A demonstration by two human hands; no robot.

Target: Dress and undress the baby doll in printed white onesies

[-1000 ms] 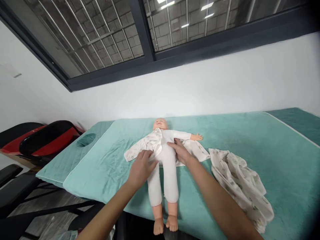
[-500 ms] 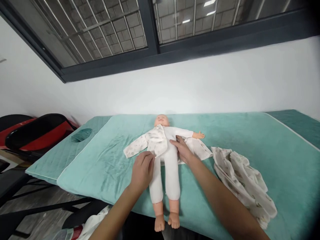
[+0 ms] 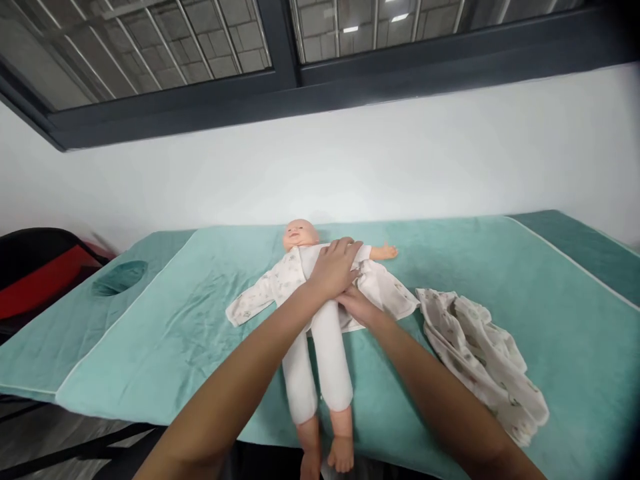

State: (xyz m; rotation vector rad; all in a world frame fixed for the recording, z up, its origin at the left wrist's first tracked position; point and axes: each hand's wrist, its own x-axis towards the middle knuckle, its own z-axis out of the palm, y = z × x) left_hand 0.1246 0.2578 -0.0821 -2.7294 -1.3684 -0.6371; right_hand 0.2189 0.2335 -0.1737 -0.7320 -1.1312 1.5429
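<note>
A baby doll [image 3: 330, 357] in white cloth lies face up on a teal padded bed [image 3: 500, 260]. A white printed baby shirt [image 3: 253, 297] covers its arm on the left and part of its chest. The other side of the shirt [image 3: 385, 287] lies spread beside the body, and the doll's arm there is out of its sleeve. My left hand [image 3: 336, 265] lies over the chest and upper arm on the right, its fingers bent over them. Just below, my right hand [image 3: 359, 305] touches the doll's side, its fingers mostly hidden.
Crumpled white printed cloth [image 3: 480, 357] lies on the bed to the right. The bed has a round face hole [image 3: 119, 278] at its left end. A red and black chair [image 3: 45, 280] stands beyond that end. Behind the bed are a white wall [image 3: 400, 160] and a barred window.
My left hand has moved from the shirt's lower edge up and right onto the chest. The doll now lies more slanted, its head further left. The view has shifted slightly.
</note>
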